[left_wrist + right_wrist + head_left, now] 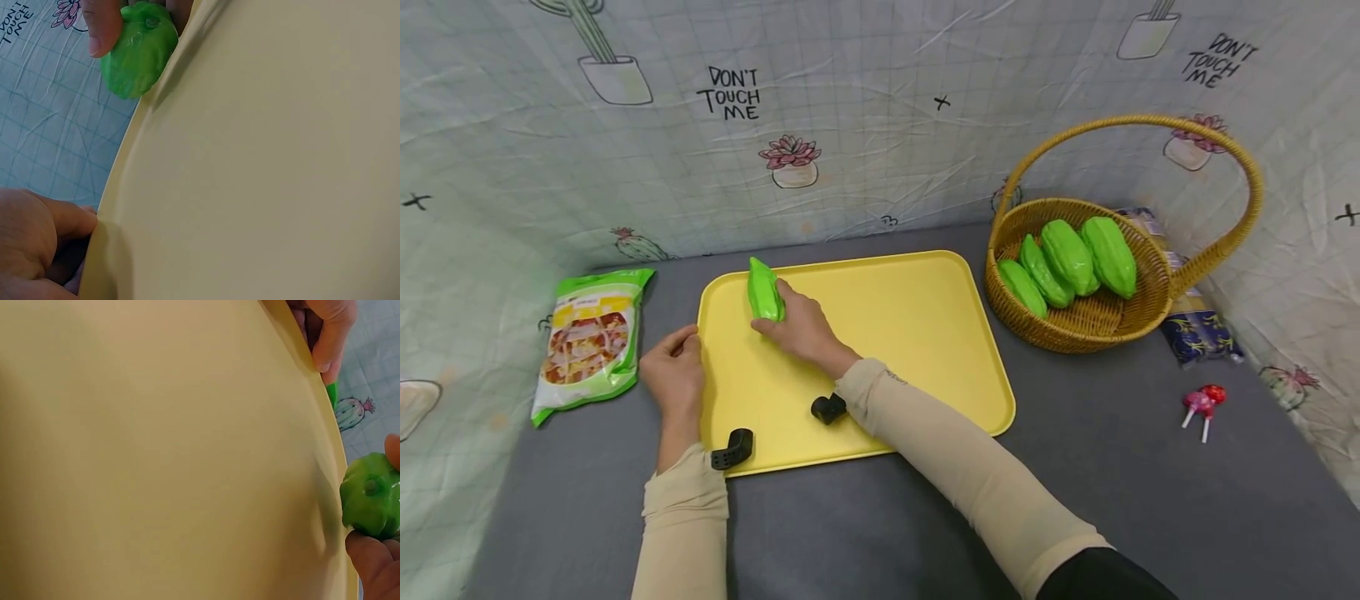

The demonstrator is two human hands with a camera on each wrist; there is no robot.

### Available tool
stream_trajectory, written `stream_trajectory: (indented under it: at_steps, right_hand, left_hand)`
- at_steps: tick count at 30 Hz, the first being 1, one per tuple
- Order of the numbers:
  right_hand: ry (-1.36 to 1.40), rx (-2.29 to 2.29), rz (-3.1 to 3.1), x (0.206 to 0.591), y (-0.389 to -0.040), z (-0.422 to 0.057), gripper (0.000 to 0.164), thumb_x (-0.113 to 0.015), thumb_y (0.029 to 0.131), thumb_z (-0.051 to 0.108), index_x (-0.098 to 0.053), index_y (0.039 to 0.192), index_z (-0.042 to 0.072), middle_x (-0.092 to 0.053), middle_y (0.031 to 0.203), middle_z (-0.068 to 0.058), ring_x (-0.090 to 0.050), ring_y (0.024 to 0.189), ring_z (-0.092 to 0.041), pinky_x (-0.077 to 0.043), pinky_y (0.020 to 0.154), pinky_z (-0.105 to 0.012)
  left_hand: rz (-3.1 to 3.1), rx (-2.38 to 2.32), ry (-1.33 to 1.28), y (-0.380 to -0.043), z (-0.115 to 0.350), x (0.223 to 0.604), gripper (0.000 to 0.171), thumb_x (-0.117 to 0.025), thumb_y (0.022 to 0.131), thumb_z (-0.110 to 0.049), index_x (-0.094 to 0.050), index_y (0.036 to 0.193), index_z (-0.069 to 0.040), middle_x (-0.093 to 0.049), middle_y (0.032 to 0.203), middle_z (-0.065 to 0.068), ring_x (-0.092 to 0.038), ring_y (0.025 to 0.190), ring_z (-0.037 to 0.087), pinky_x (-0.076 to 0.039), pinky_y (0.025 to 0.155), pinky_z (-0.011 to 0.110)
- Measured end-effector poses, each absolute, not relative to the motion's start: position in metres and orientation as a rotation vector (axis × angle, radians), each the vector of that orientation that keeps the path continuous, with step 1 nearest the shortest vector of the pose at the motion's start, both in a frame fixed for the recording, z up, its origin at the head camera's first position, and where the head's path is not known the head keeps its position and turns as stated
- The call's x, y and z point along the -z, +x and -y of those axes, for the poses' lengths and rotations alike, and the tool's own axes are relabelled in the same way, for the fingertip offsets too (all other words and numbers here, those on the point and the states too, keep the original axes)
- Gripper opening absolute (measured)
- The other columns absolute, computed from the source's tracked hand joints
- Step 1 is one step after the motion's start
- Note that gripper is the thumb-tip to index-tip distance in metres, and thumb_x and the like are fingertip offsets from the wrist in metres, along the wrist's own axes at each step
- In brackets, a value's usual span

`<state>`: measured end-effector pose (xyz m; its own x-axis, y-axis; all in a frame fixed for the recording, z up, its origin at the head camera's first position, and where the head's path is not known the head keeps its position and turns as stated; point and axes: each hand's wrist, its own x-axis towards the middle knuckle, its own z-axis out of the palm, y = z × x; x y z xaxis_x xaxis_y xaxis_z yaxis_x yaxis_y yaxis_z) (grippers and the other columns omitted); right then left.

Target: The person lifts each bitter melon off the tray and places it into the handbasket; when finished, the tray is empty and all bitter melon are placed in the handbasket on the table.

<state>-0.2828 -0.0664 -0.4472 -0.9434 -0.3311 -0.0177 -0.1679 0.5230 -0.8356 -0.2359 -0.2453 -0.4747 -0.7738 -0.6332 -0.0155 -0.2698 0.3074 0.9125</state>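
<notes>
In the head view my right hand [805, 332] grips a glossy green, ribbed bitter melon [763, 287] over the far left part of a yellow tray [895, 342]. Thumb and fingers lie on opposite sides of the melon, and its stem end [371, 486] shows in the right wrist view. My left hand [675, 375] pinches the left rim of the tray, thumb right at the edge in the left wrist view. A wicker basket [1060, 337] with a tall handle stands right of the tray, holding several more bitter melons [1067, 257].
Left of the tray lies a green and white food bag [591, 342]. Behind the basket is a dark blue packet [1202, 333], partly hidden. Two wrapped lollipops [1204, 402] lie at the right on the grey tabletop [1120, 500]. A printed cloth [865, 108] hangs behind.
</notes>
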Motion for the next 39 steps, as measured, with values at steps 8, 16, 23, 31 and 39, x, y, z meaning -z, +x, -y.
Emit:
stream_trajectory:
  at_steps: [8,16,23,31,39]
  right_hand:
    - [-0.463,1.383,-2.547,0.444,-0.275,0.059,0.081,-0.068,0.099,0.032,-0.025,0.162,0.006,-0.067,0.121,-0.016,-0.058,0.087,-0.015,-0.044,0.072,-0.021]
    - [-0.502,1.361,-2.551,0.444,-0.270,0.052,0.081,-0.068,0.099,0.035,-0.025,0.163,0.008,-0.064,0.132,-0.015,-0.060,0.095,-0.015,-0.047,0.078,-0.022]
    - [-0.546,1.360,-2.552,0.439,-0.264,0.043,0.081,-0.067,0.099,0.035,-0.025,0.162,0.007,-0.064,0.131,-0.016,-0.060,0.095,-0.015,-0.047,0.077,-0.022]
    - [-0.574,1.365,-2.553,0.438,-0.259,0.029,0.081,-0.066,0.100,0.036,-0.024,0.162,0.006,-0.063,0.135,-0.017,-0.060,0.097,-0.014,-0.048,0.079,-0.022]
    - [-0.636,1.387,-2.508,0.431,-0.250,0.015,0.081,-0.066,0.101,0.034,-0.022,0.163,0.007,-0.063,0.135,-0.016,-0.064,0.099,-0.016,-0.051,0.078,-0.020]
  left_hand:
    - [2.228,1.457,0.812,-0.235,0.248,0.473,0.027,-0.059,0.102,-0.015,-0.075,0.121,-0.004,-0.068,0.111,0.007,-0.050,0.082,-0.008,-0.043,0.076,0.013]
    - [2.225,1.461,0.817,-0.234,0.248,0.473,0.027,-0.059,0.102,-0.016,-0.076,0.120,-0.003,-0.065,0.101,-0.002,-0.051,0.081,-0.006,-0.043,0.075,0.013]
    - [2.231,1.436,0.808,-0.235,0.248,0.475,0.027,-0.060,0.102,-0.015,-0.076,0.119,-0.003,-0.066,0.101,-0.001,-0.050,0.080,-0.008,-0.042,0.074,0.012]
    - [2.240,1.442,0.804,-0.236,0.244,0.474,0.028,-0.059,0.102,-0.016,-0.075,0.121,-0.003,-0.069,0.115,0.012,-0.050,0.081,-0.008,-0.042,0.075,0.012]
    - [2.237,1.439,0.810,-0.236,0.245,0.475,0.027,-0.059,0.102,-0.015,-0.076,0.121,-0.004,-0.069,0.116,0.012,-0.050,0.081,-0.009,-0.043,0.076,0.012]
